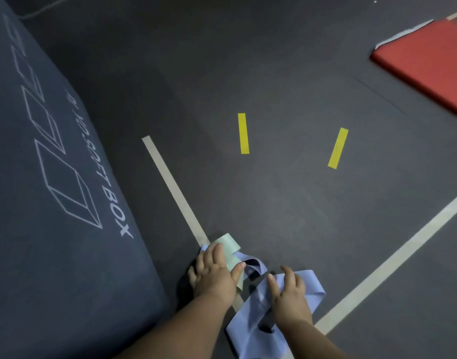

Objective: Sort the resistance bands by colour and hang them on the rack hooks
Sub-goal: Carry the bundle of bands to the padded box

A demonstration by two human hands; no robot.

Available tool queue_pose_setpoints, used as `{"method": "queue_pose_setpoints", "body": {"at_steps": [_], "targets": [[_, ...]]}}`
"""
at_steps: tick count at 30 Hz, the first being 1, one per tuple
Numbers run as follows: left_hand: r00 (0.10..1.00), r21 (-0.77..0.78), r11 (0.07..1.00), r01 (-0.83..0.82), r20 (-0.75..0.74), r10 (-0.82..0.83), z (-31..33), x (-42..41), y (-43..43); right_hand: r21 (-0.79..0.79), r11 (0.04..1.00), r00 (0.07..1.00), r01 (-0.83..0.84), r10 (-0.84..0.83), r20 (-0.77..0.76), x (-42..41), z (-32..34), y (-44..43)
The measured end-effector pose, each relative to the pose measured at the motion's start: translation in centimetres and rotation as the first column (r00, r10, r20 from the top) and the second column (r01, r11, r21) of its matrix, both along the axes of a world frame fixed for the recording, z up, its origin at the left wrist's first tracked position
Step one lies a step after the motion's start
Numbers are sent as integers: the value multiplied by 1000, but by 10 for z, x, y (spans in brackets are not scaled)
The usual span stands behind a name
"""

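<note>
The green band (228, 246) lies on the floor (274, 203) near the bottom of the view. It is a pale strip whose far end curls up into a loop. The left hand (214, 275) is over it, fingers on top and thumb (238, 270) pressed against its near side, so the band is pinched between them.

Just right of it, and touching it, the blue bands (250, 314) sit in a loose, folded heap that runs down to the bottom edge. How many are in the heap cannot be told. The right hand (289, 291) rests on top of the heap with its fingers spread and only slightly bent, curled round nothing.

Both bands lie across a pale tape line (170, 185) that runs away up and to the left. A second tape line (393, 257) slants off to the right from near the heap. Between the two lines, well beyond the hands, are two yellow strips (243, 133) stuck to the floor, the right one (338, 148) tilted.

A dark blue soft box (54, 203) with white cube outlines and lettering fills the left side, close to the left forearm. A red mat (429, 55) lies at the top right, well apart.
</note>
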State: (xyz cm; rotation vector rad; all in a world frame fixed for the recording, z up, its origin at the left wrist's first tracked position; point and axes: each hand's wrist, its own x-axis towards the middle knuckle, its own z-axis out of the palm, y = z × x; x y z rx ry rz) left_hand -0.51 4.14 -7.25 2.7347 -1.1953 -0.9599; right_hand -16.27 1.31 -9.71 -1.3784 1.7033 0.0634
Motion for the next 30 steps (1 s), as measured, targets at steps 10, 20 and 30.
{"method": "queue_pose_setpoints", "body": {"at_steps": [10, 20, 30], "targets": [[980, 54, 983, -173, -93, 177, -37, 12, -2, -173, 985, 996, 27, -11, 93, 26, -25, 0], [904, -19, 946, -323, -303, 302, -47, 14, -2, -175, 979, 965, 106, -58, 256, 60, -26, -10], [638, -16, 836, -549, -654, 406, -24, -3, -15, -111, 981, 931, 160, -113, 347, 79, -7, -13]]}}
